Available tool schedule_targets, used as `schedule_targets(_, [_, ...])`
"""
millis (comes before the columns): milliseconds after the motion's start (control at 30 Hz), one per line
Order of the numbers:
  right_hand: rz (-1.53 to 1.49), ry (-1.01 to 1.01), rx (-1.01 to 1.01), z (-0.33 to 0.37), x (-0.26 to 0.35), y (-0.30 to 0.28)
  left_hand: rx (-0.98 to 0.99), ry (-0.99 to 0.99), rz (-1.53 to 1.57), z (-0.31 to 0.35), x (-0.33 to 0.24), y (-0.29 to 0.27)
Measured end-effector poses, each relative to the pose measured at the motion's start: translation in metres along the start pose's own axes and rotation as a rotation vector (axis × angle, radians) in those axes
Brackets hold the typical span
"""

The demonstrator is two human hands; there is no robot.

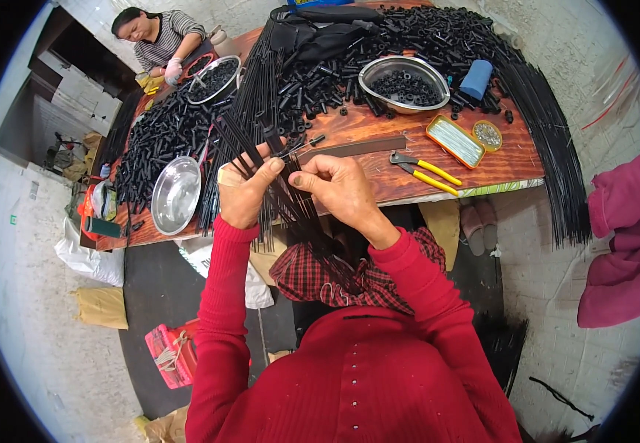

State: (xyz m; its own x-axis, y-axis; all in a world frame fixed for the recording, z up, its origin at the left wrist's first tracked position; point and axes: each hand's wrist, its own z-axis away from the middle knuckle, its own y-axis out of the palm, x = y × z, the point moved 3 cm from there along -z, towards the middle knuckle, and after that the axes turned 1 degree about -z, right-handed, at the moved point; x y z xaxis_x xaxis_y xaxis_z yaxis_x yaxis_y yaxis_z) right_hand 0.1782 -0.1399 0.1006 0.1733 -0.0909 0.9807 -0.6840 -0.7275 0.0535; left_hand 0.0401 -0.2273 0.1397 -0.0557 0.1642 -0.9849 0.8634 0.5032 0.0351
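Observation:
My left hand (245, 190) is closed around thin black umbrella ribs (299, 214), which fan out below it and over its back. A black tubular hub (271, 139) pokes up between its fingers and thumb. A beige plaster is wrapped on this hand. Close beside it my right hand (342, 193) is closed, thumb and forefinger pinched together at the ribs near the hub. Whatever is in that pinch is too small to make out. The lower ribs reach down to the red checked cloth (301, 269) over my lap. Behind my hands a flat brown bar (357, 148) lies on the table.
Yellow-handled pliers (431, 176), a tin of silver wire pieces (455, 142) and a round tin (487, 135) lie right on the wooden table (508, 159). Black tubular parts (438, 33) pile up behind a metal basin (442, 102). A shiny bowl (176, 196) stands left. Far left, a co-worker (161, 44) sits.

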Motion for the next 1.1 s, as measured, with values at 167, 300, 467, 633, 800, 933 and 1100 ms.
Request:
schedule_targets(167, [-0.166,0.024,0.043,-0.002,-0.003,0.002,0.015,-0.026,0.009,0.002,0.002,-0.004])
schedule_targets(300, [-0.311,0.077,0.103,-0.001,-0.010,0.005,0.027,-0.016,0.025,0.004,0.001,-0.007])
schedule_targets(467, [-0.403,0.110,0.044,0.025,-0.033,0.013,0.011,-0.031,0.052,0.004,-0.006,-0.001])
schedule_targets(633, [-0.634,0.214,0.016,0.039,-0.037,0.015,0.108,-0.054,0.020,0.007,-0.013,-0.003])
schedule_targets(800, [-0.521,0.227,0.121,0.032,-0.040,0.015,0.104,-0.073,-0.091,0.011,-0.014,-0.011])
schedule_targets(933, [-0.478,0.162,0.067,0.033,-0.036,0.020,0.037,-0.080,-0.109,0.016,-0.019,-0.007])
schedule_targets(1100, [-0.420,0.112,0.060,0.038,-0.039,0.022,0.074,-0.101,-0.169,0.023,-0.028,-0.009])
